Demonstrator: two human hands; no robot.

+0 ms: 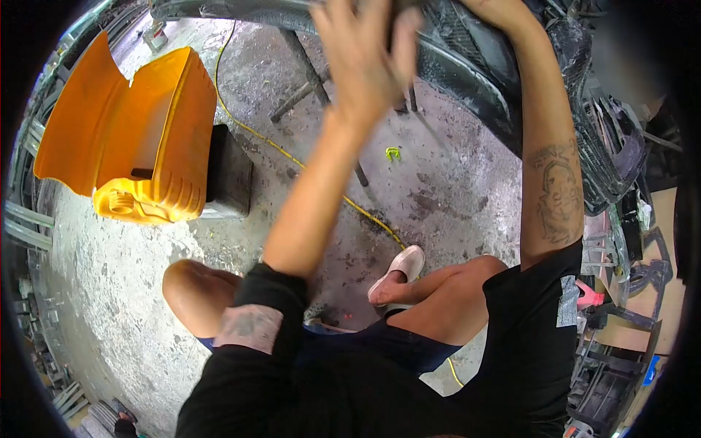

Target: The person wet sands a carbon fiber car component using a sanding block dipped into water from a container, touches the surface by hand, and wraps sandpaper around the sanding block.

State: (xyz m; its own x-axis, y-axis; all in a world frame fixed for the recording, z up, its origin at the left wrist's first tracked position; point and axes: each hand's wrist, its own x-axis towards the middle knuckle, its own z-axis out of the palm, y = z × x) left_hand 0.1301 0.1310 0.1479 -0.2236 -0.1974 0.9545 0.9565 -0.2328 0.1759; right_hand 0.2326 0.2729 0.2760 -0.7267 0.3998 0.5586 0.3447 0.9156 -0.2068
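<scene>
My left hand (363, 58) is blurred by motion over the near edge of a large black curved panel (456, 69), which looks like a car bumper. Its thumb stands apart from the fingers, whose tips are cut off by the top of the view. A dark brownish patch shows beside these fingers; I cannot make out whether it is something held. My right hand (498, 10) rests on the panel farther right, its fingers mostly out of view. The panel's surface looks dusty and scuffed, with a carbon-like weave in places.
A cut-open yellow plastic jug (186, 139) sits on a black box (232, 171) to the left. Dark stand legs (303, 66) rise under the panel. A yellow hose (281, 151) crosses the stained floor, near a small lime-green piece (393, 153). Black parts (621, 139) crowd the right side.
</scene>
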